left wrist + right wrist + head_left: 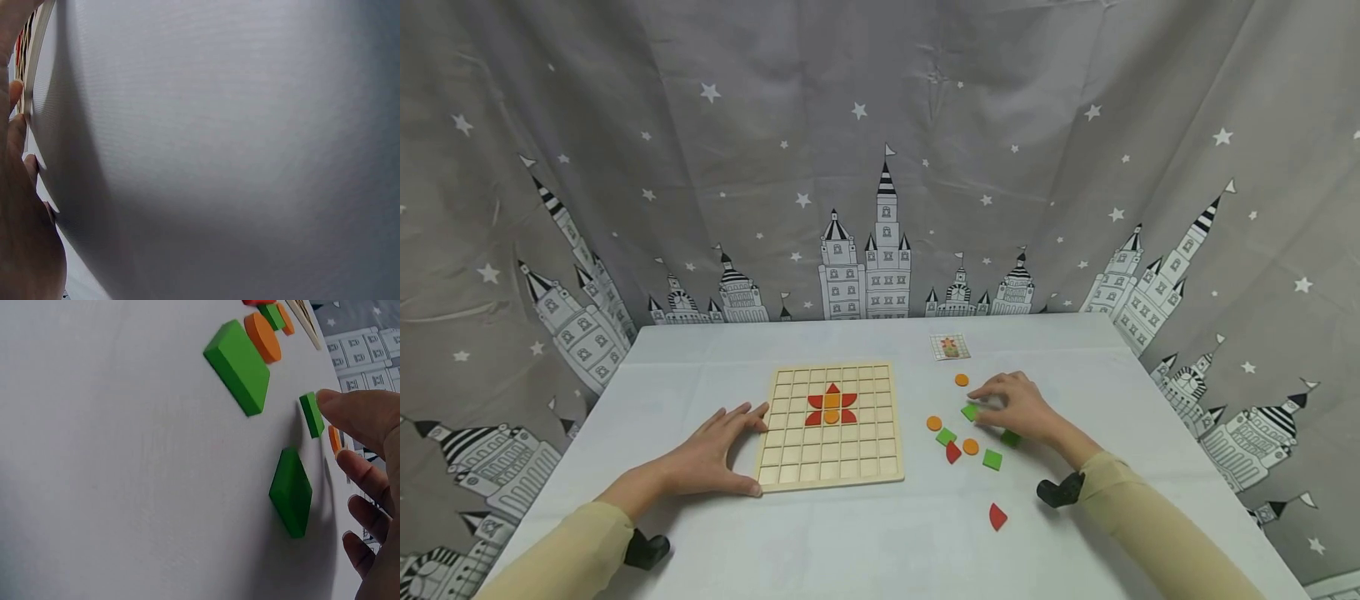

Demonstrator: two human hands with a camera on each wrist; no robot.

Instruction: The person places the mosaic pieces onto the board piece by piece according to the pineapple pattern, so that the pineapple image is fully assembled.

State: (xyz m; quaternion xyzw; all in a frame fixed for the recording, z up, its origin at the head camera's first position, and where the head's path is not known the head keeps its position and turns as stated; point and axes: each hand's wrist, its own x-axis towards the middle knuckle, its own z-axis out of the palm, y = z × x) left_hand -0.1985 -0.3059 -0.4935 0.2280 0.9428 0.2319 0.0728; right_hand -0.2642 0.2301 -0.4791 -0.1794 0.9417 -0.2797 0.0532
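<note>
On table (850, 542), gridded board (880, 451) holding red and orange tiles (832, 401), hands (718, 450) (1021, 407) loosely spread (left touching board, right by green tile (969, 413))

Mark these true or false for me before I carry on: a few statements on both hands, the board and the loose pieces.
1. The left hand touches the grid board. True.
2. The right hand rests on the picture card. False: it is at the green tiles; the card lies farther back.
3. Three orange discs lie loose on the white table. True.
4. Every red piece is on the board. False: two red pieces lie on the table.
5. The pattern on the board includes green. False: it shows only red and orange; the green tiles are off the board.
</note>
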